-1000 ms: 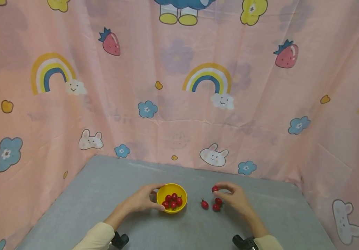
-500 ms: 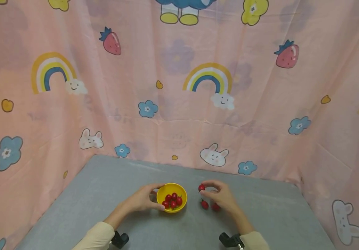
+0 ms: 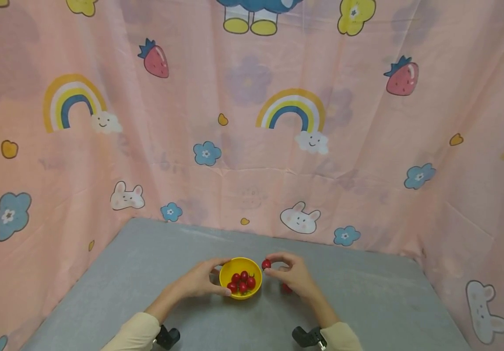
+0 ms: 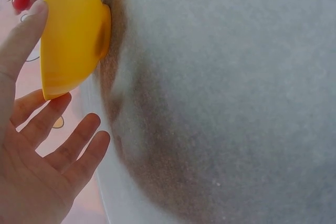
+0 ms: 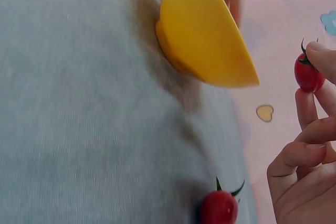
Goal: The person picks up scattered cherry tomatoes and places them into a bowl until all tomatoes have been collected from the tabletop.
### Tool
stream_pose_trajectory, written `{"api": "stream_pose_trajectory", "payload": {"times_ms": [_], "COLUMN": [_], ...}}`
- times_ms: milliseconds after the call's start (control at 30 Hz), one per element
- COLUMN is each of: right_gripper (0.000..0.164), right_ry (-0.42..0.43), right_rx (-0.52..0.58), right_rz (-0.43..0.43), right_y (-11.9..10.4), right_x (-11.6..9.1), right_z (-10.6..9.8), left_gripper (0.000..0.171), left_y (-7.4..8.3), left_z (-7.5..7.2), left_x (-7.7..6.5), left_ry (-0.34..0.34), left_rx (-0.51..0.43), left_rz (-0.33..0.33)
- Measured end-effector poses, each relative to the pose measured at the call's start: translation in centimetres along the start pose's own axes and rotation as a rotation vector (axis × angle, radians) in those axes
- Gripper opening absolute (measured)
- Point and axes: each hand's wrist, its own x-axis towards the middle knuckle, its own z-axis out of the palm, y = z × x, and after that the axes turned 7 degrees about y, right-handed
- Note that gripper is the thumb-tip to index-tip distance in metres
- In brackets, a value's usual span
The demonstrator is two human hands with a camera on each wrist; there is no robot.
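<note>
A yellow bowl (image 3: 233, 266) stands on the grey table with several red cherry tomatoes (image 3: 243, 286) inside. My left hand (image 3: 200, 280) holds it from the left, thumb and fingertips at opposite sides of the rim; the other fingers spread free in the left wrist view. My right hand (image 3: 296, 276) pinches one cherry tomato (image 5: 308, 74) between thumb and fingertips, just right of the bowl's rim and above the table. Under that hand lies a loose cherry tomato (image 3: 286, 288), partly covered. In the right wrist view a cherry tomato (image 5: 218, 208) with green sepals shows at the bottom edge.
The grey tabletop (image 3: 388, 292) spreads around both hands. A pink curtain (image 3: 252, 185) printed with rainbows, rabbits and flowers hangs behind and at both sides. Each wrist wears a black device (image 3: 167, 337).
My right hand has carried the pinched cherry tomato leftward to the bowl, passing over the loose tomatoes and now covering some. My left hand and the bowl stay in place.
</note>
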Motion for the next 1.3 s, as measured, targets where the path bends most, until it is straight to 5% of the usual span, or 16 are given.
{"api": "stream_pose_trajectory", "payload": {"times_ms": [467,767,1300], "right_gripper": [0.031,0.035,0.040], "right_ry": [-0.016,-0.102,-0.089], "right_rx": [0.005,0.045,0.023], "right_rz": [-0.056,-0.043,0.017], "right_y": [-0.6,-0.7,0.0], "right_x": [0.2,0.0,-0.2], "right_z": [2.0,2.6,-0.1], "left_gripper": [0.079,0.080,0.081], "left_y": [0.4,0.7,0.7], "left_z": [-0.1,0.0,0.1], "left_x": [-0.2,-0.3,-0.2], "left_ry": [-0.004,-0.006,-0.004], "left_rx": [0.002,0.001,0.017], "left_rz": [0.008,0.017,0.010]}}
